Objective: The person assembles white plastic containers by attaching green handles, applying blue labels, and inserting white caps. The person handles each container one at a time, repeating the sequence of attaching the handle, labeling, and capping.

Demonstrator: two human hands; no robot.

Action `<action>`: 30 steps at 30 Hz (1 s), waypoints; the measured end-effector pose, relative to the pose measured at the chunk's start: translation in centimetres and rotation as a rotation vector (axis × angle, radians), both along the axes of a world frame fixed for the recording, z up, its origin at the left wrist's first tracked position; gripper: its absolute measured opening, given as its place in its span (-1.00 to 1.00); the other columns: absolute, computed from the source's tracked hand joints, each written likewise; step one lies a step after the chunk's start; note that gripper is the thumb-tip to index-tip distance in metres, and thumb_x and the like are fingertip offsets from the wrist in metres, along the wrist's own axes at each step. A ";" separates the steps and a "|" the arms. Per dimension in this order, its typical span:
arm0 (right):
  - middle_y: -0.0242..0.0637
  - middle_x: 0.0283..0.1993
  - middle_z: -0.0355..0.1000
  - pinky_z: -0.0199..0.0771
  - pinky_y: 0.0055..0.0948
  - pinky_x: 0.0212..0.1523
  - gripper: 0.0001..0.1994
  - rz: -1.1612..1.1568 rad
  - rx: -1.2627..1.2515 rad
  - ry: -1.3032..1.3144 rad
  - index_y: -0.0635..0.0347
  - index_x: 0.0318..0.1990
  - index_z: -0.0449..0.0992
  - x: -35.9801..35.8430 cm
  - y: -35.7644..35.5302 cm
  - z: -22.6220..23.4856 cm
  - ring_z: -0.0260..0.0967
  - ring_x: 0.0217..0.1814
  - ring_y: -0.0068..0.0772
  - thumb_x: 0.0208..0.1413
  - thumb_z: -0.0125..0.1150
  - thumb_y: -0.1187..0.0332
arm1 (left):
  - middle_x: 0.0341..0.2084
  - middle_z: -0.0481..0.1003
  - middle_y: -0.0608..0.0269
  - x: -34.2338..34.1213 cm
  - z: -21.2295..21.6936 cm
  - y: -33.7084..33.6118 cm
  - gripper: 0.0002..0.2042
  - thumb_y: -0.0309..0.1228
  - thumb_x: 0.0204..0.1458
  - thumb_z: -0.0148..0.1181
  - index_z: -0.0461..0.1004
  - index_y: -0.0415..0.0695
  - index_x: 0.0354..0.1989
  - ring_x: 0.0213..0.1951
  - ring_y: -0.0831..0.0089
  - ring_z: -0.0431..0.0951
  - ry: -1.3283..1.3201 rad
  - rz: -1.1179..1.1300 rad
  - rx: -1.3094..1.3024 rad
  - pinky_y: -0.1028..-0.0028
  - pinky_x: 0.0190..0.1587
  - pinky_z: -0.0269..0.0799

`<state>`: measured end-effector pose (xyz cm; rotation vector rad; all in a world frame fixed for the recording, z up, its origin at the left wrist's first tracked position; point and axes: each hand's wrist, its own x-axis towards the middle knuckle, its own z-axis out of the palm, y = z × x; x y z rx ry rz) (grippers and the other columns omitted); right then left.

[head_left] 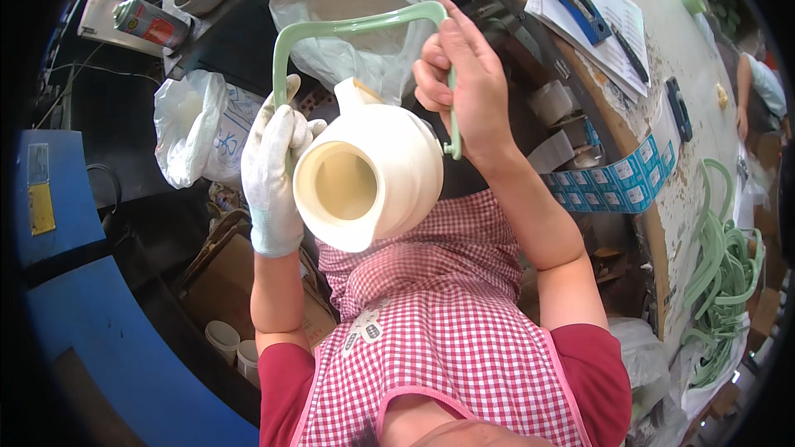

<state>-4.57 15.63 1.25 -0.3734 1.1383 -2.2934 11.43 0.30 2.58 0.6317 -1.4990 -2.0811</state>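
Note:
A cream plastic jug is tilted so that its round mouth and spout face me. Over it arches a pale green carrying handle; its right end has a small peg beside the jug's wall. My left hand, in a white knitted glove, is closed around the handle's left leg, against the jug's side. The handle's left tip is hidden behind the glove. Bare, my right hand grips the right leg of the handle just below its corner, fingers curled round it.
To the right, a worn bench holds paper sheets, a blue utility knife, a pen and a strip of blue labels. Many green handles lie heaped at far right. Plastic bags, a spray can and blue machine panels stand left.

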 end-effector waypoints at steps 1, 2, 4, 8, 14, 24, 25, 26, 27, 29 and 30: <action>-0.47 -0.36 0.13 -0.01 -0.63 -0.58 -0.44 0.031 -0.003 -0.044 0.26 0.57 0.02 -0.1 0.2 -0.6 0.00 -0.57 -0.71 0.55 -0.07 0.27 | -0.47 0.24 0.48 0.2 -0.5 -0.1 -0.57 -0.35 0.48 -0.10 0.30 -0.39 0.37 -0.43 0.73 0.30 0.016 0.025 0.073 0.50 0.09 0.53; -0.46 -0.36 0.12 -0.01 -0.63 -0.58 -0.43 0.077 -0.051 -0.051 0.25 0.57 0.01 -0.2 0.3 -1.1 -0.01 -0.57 -0.71 0.54 -0.07 0.28 | -0.47 0.26 0.48 0.2 -1.1 0.3 -0.59 -0.36 0.49 -0.11 0.31 -0.37 0.37 -0.43 0.71 0.32 0.033 0.053 0.146 0.51 0.07 0.53; -0.46 -0.36 0.12 -0.01 -0.63 -0.58 -0.43 0.058 0.012 -0.147 0.25 0.58 0.01 -0.1 0.1 -1.8 -0.02 -0.57 -0.71 0.54 -0.07 0.29 | -0.46 0.34 0.47 -0.1 -1.9 0.7 -0.61 -0.37 0.48 -0.10 0.34 -0.34 0.34 -0.41 0.66 0.39 0.129 0.047 0.293 0.51 0.06 0.55; -0.51 -0.44 0.14 0.02 -0.62 -0.60 -0.38 -0.018 0.134 -0.116 0.29 0.58 -0.02 0.6 -0.1 -1.5 0.03 -0.60 -0.71 0.52 -0.01 0.25 | -0.38 0.41 0.43 -0.8 -2.2 1.7 -0.62 -0.35 0.48 -0.08 0.32 -0.32 0.34 -0.30 0.62 0.50 0.155 0.162 0.470 0.33 0.28 0.48; -0.59 -0.43 0.07 -0.01 -0.68 -0.64 -0.54 0.266 0.127 -0.226 0.24 0.46 0.24 -2.1 1.9 -1.1 -0.04 -0.63 -0.78 0.54 -0.11 0.23 | -0.43 0.43 0.34 -0.4 -2.9 1.8 -0.57 -0.27 0.47 0.00 0.32 -0.34 0.33 -0.27 0.56 0.57 0.403 -0.125 0.654 0.27 0.28 0.47; -0.55 -0.42 0.04 -0.06 -0.69 -0.61 -0.51 0.168 0.168 -0.047 0.27 0.48 0.22 -0.1 0.9 0.3 -0.06 -0.61 -0.75 0.58 -0.19 0.17 | -0.48 0.38 0.51 -1.7 -3.6 2.1 -0.61 -0.35 0.35 0.12 0.38 -0.33 0.25 -0.46 0.76 0.35 0.182 0.108 0.294 0.70 -0.26 0.46; -0.54 -0.42 0.05 -0.06 -0.69 -0.61 -0.50 0.167 0.186 -0.003 0.27 0.48 0.21 0.1 0.8 0.9 -0.06 -0.61 -0.74 0.58 -0.20 0.15 | -0.51 0.37 0.54 -1.7 -3.5 1.8 -0.65 -0.37 0.34 0.14 0.42 -0.32 0.19 -0.50 0.78 0.28 0.183 0.116 0.252 0.69 -0.30 0.41; -0.54 -0.42 0.06 -0.07 -0.68 -0.61 -0.48 0.143 0.124 0.056 0.28 0.49 0.20 0.2 0.5 1.3 -0.07 -0.61 -0.73 0.58 -0.22 0.12 | -0.54 0.37 0.56 -1.7 -3.3 1.6 -0.69 -0.38 0.32 0.16 0.47 -0.31 0.14 -0.53 0.80 0.21 0.241 0.122 0.267 0.69 -0.35 0.35; -0.54 -0.42 0.07 -0.07 -0.67 -0.61 -0.47 0.074 0.116 0.061 0.28 0.49 0.19 0.0 0.2 1.7 -0.07 -0.62 -0.71 0.58 -0.23 0.10 | -0.52 0.36 0.52 -1.7 -3.0 0.9 -0.73 -0.39 0.32 0.17 0.51 -0.32 0.06 -0.53 0.72 0.28 0.215 0.149 0.151 0.63 -0.34 0.40; -0.35 -0.28 0.34 0.40 -0.53 -0.28 -0.41 0.426 -0.436 0.049 0.22 0.51 0.18 -1.2 -1.1 1.6 0.36 -0.32 -0.53 0.57 -0.30 -0.01 | -0.40 0.48 0.36 -1.2 -2.0 -0.5 -0.72 -0.37 0.34 0.15 0.52 -0.32 0.08 -0.42 0.59 0.43 0.261 0.230 -0.609 0.53 -0.22 0.50; -0.21 0.08 0.33 0.24 -0.31 0.14 -0.39 0.263 -0.245 0.401 0.20 0.50 0.20 -2.0 -2.2 0.9 0.26 0.13 -0.33 0.53 -0.24 -0.03 | -0.32 0.54 0.28 -1.1 -1.4 -1.4 -0.72 -0.36 0.36 0.13 0.53 -0.31 0.08 -0.34 0.52 0.51 0.212 0.254 -1.035 0.47 -0.15 0.54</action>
